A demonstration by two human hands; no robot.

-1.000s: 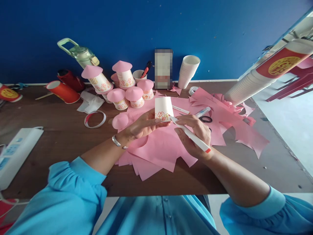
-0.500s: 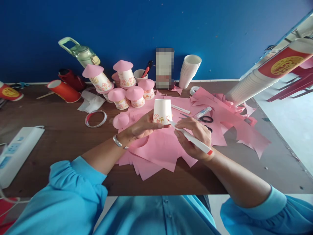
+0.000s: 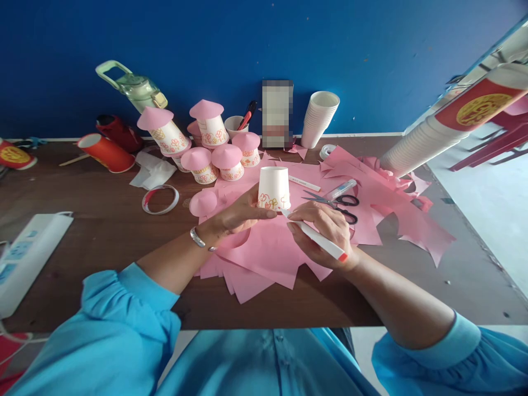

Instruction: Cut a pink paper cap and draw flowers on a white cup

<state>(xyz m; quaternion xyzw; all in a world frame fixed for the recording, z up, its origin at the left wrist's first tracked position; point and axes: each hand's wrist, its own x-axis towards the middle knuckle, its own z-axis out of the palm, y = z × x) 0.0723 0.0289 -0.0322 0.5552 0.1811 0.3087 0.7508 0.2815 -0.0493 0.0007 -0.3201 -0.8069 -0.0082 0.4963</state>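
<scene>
My left hand (image 3: 244, 212) is closed around the lower left side of a white paper cup (image 3: 274, 184), held upside down with its rim at the bottom. Red and yellow-green flower outlines run along the cup's lower part. A white marker (image 3: 319, 237) with a red end is gripped in my right hand (image 3: 324, 228), its tip at the cup's lower edge. Beneath both hands lie overlapping pink paper sheets (image 3: 264, 258). Just beyond my right hand are black-handled scissors (image 3: 346, 202), a clear glue tube (image 3: 341, 190) and another white marker (image 3: 304, 183).
Several decorated cups with pink cone roofs (image 3: 227, 157) stand at the back left, beside a loose pink cone (image 3: 203, 203) and a tape roll (image 3: 160, 199). Stacked white cups (image 3: 319, 121) and a phone-like screen (image 3: 277, 115) stand by the blue wall. A power strip (image 3: 31, 258) lies left.
My right hand and the marker have shifted slightly left and down along the cup's bottom edge. More of the scissors shows now. The cup stays nearly in place in my left hand.
</scene>
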